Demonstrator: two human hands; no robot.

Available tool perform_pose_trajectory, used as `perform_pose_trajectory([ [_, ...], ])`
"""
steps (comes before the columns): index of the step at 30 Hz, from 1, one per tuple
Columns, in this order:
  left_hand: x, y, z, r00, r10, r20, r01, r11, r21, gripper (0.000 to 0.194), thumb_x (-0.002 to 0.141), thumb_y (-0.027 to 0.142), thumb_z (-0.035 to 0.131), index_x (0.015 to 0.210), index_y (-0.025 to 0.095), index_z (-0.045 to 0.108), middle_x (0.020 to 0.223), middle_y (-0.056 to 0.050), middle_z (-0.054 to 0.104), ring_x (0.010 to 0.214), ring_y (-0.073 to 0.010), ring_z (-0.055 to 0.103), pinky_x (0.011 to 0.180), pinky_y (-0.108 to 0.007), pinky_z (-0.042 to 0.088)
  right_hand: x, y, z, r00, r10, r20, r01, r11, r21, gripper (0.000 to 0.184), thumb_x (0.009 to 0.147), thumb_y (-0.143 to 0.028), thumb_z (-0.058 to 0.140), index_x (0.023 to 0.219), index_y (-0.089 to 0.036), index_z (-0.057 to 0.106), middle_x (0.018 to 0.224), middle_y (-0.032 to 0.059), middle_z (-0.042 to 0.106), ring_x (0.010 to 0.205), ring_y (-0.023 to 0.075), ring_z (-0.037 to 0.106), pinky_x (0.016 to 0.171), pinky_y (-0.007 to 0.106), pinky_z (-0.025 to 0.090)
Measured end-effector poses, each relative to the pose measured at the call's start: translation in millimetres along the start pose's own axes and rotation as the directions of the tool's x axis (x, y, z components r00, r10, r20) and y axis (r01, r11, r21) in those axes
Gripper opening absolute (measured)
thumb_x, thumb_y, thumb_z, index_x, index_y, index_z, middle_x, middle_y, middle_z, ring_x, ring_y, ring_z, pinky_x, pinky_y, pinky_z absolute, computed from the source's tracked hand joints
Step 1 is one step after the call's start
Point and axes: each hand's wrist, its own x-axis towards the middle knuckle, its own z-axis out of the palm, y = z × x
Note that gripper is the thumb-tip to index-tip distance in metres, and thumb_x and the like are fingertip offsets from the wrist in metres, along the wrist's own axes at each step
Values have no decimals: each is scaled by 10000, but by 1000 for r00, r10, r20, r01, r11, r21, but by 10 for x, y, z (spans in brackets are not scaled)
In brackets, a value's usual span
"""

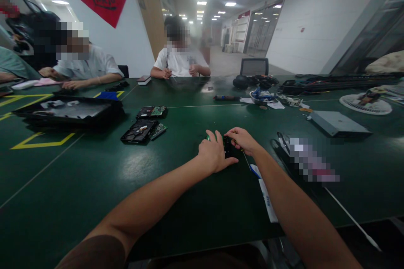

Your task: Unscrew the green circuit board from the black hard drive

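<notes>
A small black part with a bit of green circuit board (227, 146) lies on the dark green table in front of me, largely covered by my hands. My left hand (214, 151) rests over its left side, palm down, with the fingers stretched and the thumb spread to the right. At the part's right edge, my right hand (242, 140) is closed, thumb and index finger pinched together. What the pinch holds, if anything, is too small to tell. Below the right hand, a thin rod runs toward a blue and white strip (267, 199) beside my right forearm.
Opened black drives with green boards (140, 130) lie to the left, near a large black tray (69, 109). Right are a grey metal box (339, 122), a white round grille (365, 104) and a bowl of blue items (261, 96). Two people (179, 59) sit across the table.
</notes>
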Motion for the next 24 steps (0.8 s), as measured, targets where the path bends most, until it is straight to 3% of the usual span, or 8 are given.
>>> perform_pose_trajectory([
  [3, 32, -40, -21, 998, 10, 63, -13, 999, 38, 1228, 635, 689, 760, 1572, 113, 213, 1624, -356, 120, 1293, -596, 474, 1004, -611, 429, 2, 2, -20, 999, 23, -32, -24, 999, -26, 114, 901, -280, 616, 927, -171, 637, 538, -42, 572, 384, 60, 422, 366, 168, 282],
  [5, 84, -145, -90, 982, 97, 163, -103, 994, 34, 1246, 589, 605, 820, 1573, 133, 218, 1633, -328, 143, 1362, -583, 406, 1060, -604, 397, 9, 22, -42, 996, 47, -73, -51, 997, -51, 94, 893, -260, 613, 882, -168, 631, 561, -26, 606, 376, 58, 421, 359, 177, 275],
  [8, 198, -376, -233, 920, 305, 246, -308, 951, -26, 1277, 524, 472, 865, 1581, 213, 198, 1660, -233, 154, 1421, -506, 376, 1134, -542, 353, 25, 61, -92, 988, 79, -132, -91, 992, -88, 114, 873, -234, 621, 785, -162, 627, 522, -19, 592, 351, 58, 398, 347, 193, 253],
  [10, 278, -532, -319, 874, 398, 278, -387, 917, -94, 1264, 522, 388, 864, 1584, 268, 189, 1654, -168, 200, 1423, -441, 407, 1125, -465, 389, 34, 81, -131, 982, 84, -167, -101, 990, -94, 115, 871, -229, 619, 777, -162, 620, 530, -18, 598, 345, 58, 392, 346, 198, 251],
  [12, 345, -654, -381, 856, 413, 310, -398, 911, -112, 1260, 513, 355, 871, 1579, 300, 202, 1631, -145, 270, 1401, -410, 444, 1108, -445, 410, 41, 90, -162, 978, 77, -192, -94, 992, -79, 68, 881, -223, 603, 837, -171, 606, 641, -2, 667, 365, 54, 420, 351, 194, 271],
  [17, 419, -795, -445, 890, 316, 328, -367, 924, 105, 1188, 513, 218, 848, 1555, 251, 278, 1538, -199, 445, 1407, -424, 415, 1161, -558, 296, 43, 81, -176, 985, 58, -162, -61, 998, -14, 27, 907, -209, 561, 927, -190, 560, 931, 39, 742, 419, 38, 460, 361, 177, 301],
  [24, 418, -856, -419, 797, 427, 428, -495, 867, 57, 1069, 628, 21, 678, 1557, 335, 253, 1639, -87, 336, 1525, -339, 261, 1210, -642, 112, 18, 56, -147, 998, 54, -42, -52, 997, 50, 79, 877, -189, 592, 953, -187, 569, 1038, 69, 746, 458, 44, 480, 346, 166, 295],
])
